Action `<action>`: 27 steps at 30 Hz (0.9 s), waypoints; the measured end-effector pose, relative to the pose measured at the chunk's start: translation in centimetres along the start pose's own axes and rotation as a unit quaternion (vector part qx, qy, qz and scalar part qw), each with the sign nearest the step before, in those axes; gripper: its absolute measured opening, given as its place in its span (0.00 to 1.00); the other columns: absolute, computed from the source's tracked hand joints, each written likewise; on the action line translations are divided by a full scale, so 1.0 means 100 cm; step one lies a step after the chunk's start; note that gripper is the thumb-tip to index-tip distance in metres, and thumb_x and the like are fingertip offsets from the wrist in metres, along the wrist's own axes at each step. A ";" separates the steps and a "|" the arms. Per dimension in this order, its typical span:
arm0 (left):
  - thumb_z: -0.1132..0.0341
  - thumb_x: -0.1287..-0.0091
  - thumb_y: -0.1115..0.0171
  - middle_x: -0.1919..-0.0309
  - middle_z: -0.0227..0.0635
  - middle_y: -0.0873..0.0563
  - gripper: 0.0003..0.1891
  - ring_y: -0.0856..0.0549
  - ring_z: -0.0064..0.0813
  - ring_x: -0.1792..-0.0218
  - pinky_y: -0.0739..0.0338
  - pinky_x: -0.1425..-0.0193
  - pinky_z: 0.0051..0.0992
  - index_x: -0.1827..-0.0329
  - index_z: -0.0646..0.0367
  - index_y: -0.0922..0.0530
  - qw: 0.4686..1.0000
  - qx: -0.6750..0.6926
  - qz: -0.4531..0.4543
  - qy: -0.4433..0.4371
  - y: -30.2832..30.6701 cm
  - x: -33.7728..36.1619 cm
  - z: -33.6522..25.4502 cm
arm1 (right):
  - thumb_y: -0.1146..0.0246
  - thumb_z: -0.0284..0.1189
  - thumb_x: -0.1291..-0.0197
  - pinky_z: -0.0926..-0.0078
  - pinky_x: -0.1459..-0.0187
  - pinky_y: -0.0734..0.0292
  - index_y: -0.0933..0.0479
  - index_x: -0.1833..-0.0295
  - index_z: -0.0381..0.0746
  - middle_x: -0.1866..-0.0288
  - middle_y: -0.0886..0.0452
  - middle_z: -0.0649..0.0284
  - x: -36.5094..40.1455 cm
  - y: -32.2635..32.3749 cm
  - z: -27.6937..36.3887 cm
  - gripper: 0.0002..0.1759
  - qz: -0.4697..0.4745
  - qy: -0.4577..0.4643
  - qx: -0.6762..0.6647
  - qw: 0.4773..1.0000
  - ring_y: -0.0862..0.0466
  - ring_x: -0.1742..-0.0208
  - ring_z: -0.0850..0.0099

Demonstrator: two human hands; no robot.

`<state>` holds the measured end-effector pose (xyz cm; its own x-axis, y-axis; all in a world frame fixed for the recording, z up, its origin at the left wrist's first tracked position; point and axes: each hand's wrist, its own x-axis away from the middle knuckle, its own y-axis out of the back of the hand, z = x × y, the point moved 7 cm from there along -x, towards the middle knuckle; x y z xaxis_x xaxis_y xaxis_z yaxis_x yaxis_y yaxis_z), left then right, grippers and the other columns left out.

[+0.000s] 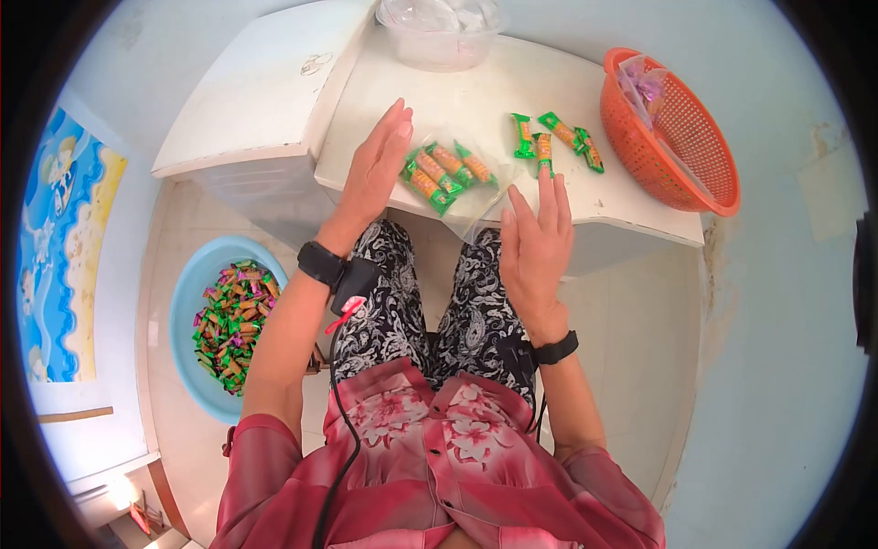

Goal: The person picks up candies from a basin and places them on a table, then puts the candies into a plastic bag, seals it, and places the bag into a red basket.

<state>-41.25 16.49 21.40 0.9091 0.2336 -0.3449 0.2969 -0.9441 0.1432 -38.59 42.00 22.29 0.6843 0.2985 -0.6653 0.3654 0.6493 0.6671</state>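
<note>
A clear plastic bag (494,188) lies at the table's front edge with several green-and-orange wrapped candies (430,174) in it, side by side. My left hand (373,169) is held flat and upright along the bag's left side, fingers straight and nothing in them. To the right of the bag, my right hand (538,247) reaches forward with its fingers stretched out. Its longest fingertips overlap the near end of a loose wrapped candy (544,149). A few more loose candies (561,131) lie just beyond it on the white table.
An orange basket (672,137) holding purple packaging tilts at the table's right end. At the back stands a clear plastic tub (439,46) of plastic bags. A raised white cabinet (251,87) adjoins on the left. On the floor, a blue basin (187,339) holds many wrapped candies.
</note>
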 end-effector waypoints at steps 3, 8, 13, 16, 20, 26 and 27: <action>0.45 0.09 0.53 0.17 0.53 0.27 0.37 0.29 0.41 0.16 0.37 0.12 0.37 0.09 0.63 0.41 0.998 0.034 0.036 0.034 -0.007 -0.003 0.005 | 0.36 0.32 0.21 0.40 0.17 0.39 0.15 0.32 0.33 0.14 0.32 0.43 0.002 -0.003 0.004 0.20 0.020 -0.015 0.019 1.000 0.39 0.11 0.41; 0.43 0.10 0.54 0.16 0.55 0.27 0.39 0.29 0.42 0.15 0.40 0.11 0.36 0.09 0.64 0.42 0.995 0.035 0.077 0.052 -0.027 0.010 -0.011 | 0.40 0.35 0.18 0.36 0.16 0.42 0.17 0.31 0.31 0.13 0.34 0.42 -0.005 -0.021 0.008 0.22 0.056 -0.034 0.016 0.998 0.42 0.09 0.40; 0.43 0.10 0.54 0.15 0.54 0.29 0.39 0.31 0.41 0.14 0.40 0.11 0.37 0.08 0.64 0.42 0.997 0.014 0.065 0.042 -0.034 0.015 -0.009 | 0.42 0.35 0.17 0.35 0.15 0.44 0.18 0.31 0.30 0.13 0.34 0.41 -0.023 -0.037 0.002 0.22 0.072 -0.042 0.003 0.996 0.43 0.09 0.42; 0.44 0.09 0.53 0.15 0.55 0.30 0.39 0.32 0.41 0.14 0.40 0.11 0.36 0.09 0.66 0.42 0.998 0.049 0.012 0.037 -0.026 0.009 0.000 | 0.43 0.33 0.17 0.35 0.15 0.44 0.17 0.32 0.31 0.14 0.32 0.42 -0.022 -0.032 -0.007 0.21 0.043 -0.043 -0.028 0.998 0.43 0.09 0.43; 0.46 0.09 0.53 0.15 0.56 0.30 0.38 0.33 0.41 0.13 0.38 0.12 0.36 0.09 0.68 0.42 0.999 0.039 0.004 0.015 -0.031 0.013 -0.005 | 0.43 0.33 0.17 0.35 0.15 0.44 0.17 0.32 0.32 0.15 0.29 0.46 -0.013 -0.026 -0.005 0.20 0.059 -0.034 -0.029 0.997 0.43 0.08 0.45; 0.49 0.10 0.49 0.18 0.55 0.27 0.35 0.28 0.43 0.17 0.36 0.14 0.36 0.12 0.68 0.37 0.999 0.017 -0.026 0.027 -0.025 0.016 -0.005 | 0.35 0.29 0.23 0.43 0.19 0.33 0.15 0.35 0.34 0.23 0.19 0.50 -0.015 -0.016 -0.003 0.17 -0.013 -0.003 -0.028 1.000 0.29 0.17 0.46; 0.51 0.11 0.47 0.21 0.52 0.23 0.32 0.25 0.40 0.20 0.33 0.16 0.36 0.14 0.65 0.33 0.999 0.004 -0.044 0.026 -0.019 0.018 -0.008 | 0.33 0.29 0.25 0.46 0.23 0.30 0.15 0.37 0.35 0.27 0.17 0.51 -0.018 -0.010 -0.011 0.15 -0.030 -0.004 -0.046 0.998 0.25 0.22 0.48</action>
<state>-39.98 18.87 21.21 0.8937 0.3274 -0.3068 0.3742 -0.9211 0.1071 -40.88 41.60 22.46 0.6682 0.2511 -0.7004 0.3468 0.7276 0.5918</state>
